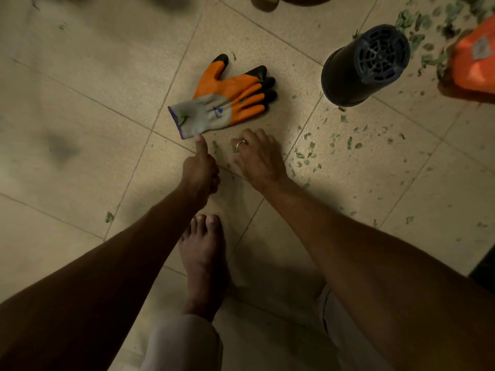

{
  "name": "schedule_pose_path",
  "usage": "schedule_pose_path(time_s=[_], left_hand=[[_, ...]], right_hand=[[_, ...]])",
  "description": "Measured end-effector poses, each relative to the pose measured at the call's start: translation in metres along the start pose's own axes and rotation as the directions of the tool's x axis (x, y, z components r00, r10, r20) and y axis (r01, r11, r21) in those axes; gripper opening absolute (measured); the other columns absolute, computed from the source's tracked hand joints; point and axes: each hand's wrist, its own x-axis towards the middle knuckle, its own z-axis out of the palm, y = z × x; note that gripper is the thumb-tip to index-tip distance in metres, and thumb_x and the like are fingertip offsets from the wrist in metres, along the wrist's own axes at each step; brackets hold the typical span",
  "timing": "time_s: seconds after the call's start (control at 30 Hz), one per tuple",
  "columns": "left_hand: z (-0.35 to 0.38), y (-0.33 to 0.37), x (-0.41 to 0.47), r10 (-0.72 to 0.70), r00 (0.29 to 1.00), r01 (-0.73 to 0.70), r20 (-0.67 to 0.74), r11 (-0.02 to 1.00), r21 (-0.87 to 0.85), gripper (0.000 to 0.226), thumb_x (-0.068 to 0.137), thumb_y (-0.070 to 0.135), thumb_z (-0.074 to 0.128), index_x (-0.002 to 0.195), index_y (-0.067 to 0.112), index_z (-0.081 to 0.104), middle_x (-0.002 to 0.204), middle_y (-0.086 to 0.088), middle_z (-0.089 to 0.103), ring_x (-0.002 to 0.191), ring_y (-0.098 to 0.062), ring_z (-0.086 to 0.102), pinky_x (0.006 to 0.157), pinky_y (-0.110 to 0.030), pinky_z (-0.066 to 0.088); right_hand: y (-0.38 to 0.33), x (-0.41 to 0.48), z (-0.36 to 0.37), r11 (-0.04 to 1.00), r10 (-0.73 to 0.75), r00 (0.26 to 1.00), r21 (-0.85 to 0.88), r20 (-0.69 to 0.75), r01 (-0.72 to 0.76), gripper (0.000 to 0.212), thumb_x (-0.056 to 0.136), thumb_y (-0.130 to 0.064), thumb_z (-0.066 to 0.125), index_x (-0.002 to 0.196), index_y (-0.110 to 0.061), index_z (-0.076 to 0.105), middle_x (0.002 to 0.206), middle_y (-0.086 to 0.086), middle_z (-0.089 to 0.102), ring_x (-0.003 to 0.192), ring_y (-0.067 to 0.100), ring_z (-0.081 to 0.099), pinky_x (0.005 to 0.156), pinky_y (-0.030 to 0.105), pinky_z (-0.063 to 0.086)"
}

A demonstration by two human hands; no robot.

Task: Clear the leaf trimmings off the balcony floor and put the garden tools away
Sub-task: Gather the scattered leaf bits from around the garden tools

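Beige tiled floor [80, 76]: bare and nearly clean across the left of the frame, with one stray leaf bit at lower left.
Left hand [199, 170]: centre of the frame, one digit stretched forward with its tip touching the grey cuff of the glove; the other fingers curl under, so this grip is narrow and holds nothing.
Glove [227, 96]: orange and grey, black-tipped, lying flat just above centre, cuff toward the person, fingers pointing right; a few leaf bits cling to the cuff.
Right hand [258, 159]: just right of the left one, palm down, fingers loosely spread over the tile, below the glove and apart from it; this grip is wide and empty.
Leaf trimmings [308, 153]: scattered green flecks from beside the right hand out to the right edge, thickest at upper right.
Black pot [365, 65]: upper right, upturned with its holed base showing, apart from the glove.
Orange object [474, 65]: far right edge, cut off; I cannot tell what it is.
Step in hand, as I judge it: picking up the glove.
Doing it well: pinch the cuff between thumb and finger, lift slowly, and shake it over the littered patch so clinging leaves drop where they will be swept.
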Motion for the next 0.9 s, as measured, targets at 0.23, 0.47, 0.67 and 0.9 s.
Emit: schedule_pose_path(time_s=[0.23, 0.47, 0.67, 0.9], left_hand=[[-0.005, -0.005, -0.001, -0.046, 0.999, 0.046, 0.005, 0.998, -0.047, 0.068, 0.095, 0.081, 0.021, 0.060, 0.024, 0.036, 0.052, 0.006, 0.036, 0.042, -0.010, 0.029, 0.045, -0.020, 0.023], [0.017, -0.001, -0.006, -0.029, 0.979, 0.036, 0.202, 0.999, -0.028, 0.094, 0.083, 0.092, 0.022, 0.081, 0.012, 0.072, 0.072, -0.011, 0.062, 0.062, -0.026, 0.056, 0.061, -0.031, 0.044], [0.031, 0.007, -0.012, 0.024, 0.995, -0.027, 0.102, 0.999, 0.028, 0.076, 0.105, 0.065, 0.019, 0.067, 0.013, 0.059, 0.057, -0.005, 0.056, 0.051, -0.019, 0.050, 0.053, -0.028, 0.039], [0.031, 0.009, -0.009, -0.050, 0.999, 0.049, 0.021, 0.998, 0.033, 0.064, 0.103, 0.067, 0.027, 0.062, 0.022, 0.044, 0.053, 0.003, 0.043, 0.040, -0.011, 0.033, 0.043, -0.019, 0.027]], right_hand=[[-0.006, 0.003, -0.009, 0.898, 0.227, 0.971, 0.369, 0.079, -0.240, 0.013, 0.091, -0.026, 0.069, 0.099, -0.020, 0.077, 0.098, -0.004, 0.074, 0.094, 0.016, 0.066, 0.081, 0.034, 0.053], [-0.028, -0.021, -0.049, 0.582, 0.190, 0.931, 0.728, 0.312, -0.363, 0.012, 0.091, -0.011, 0.068, 0.099, -0.007, 0.076, 0.082, -0.010, 0.060, 0.074, -0.002, 0.060, 0.069, 0.016, 0.052], [-0.019, -0.027, -0.041, 0.572, 0.298, 0.934, 0.746, 0.199, -0.341, 0.022, 0.075, -0.019, 0.077, 0.072, -0.025, 0.056, 0.082, -0.007, 0.055, 0.073, 0.001, 0.049, 0.070, 0.031, 0.046], [0.008, -0.024, -0.016, 0.870, 0.368, 0.925, 0.386, -0.092, -0.307, 0.041, 0.083, -0.028, 0.068, 0.120, -0.013, 0.065, 0.117, 0.007, 0.059, 0.103, 0.023, 0.054, 0.086, 0.039, 0.051]])
